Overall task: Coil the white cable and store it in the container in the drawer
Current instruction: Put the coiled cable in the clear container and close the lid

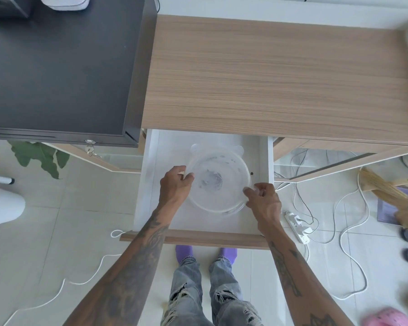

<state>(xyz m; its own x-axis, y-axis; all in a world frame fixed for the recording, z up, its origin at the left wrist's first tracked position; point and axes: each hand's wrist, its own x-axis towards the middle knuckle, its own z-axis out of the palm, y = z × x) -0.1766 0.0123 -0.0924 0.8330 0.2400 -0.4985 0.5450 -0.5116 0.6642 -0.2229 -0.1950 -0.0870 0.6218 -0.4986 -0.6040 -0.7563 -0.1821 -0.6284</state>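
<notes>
A round clear plastic container (218, 182) with a lid sits inside the open white drawer (151, 184). My left hand (174, 184) grips its left rim. My right hand (264, 201) pinches the lid's edge at the right rim. The white cable (353, 224) lies loose on the tiled floor to the right of the drawer; another stretch of white cable (64, 283) trails across the floor at the lower left.
A wooden desk top (280, 78) lies above the drawer, with a black cabinet (57, 67) to its left. A white power strip (297, 225) and thin wires lie on the floor at right, near a broom (386, 194) and slippers. A plant (40, 156) stands at left.
</notes>
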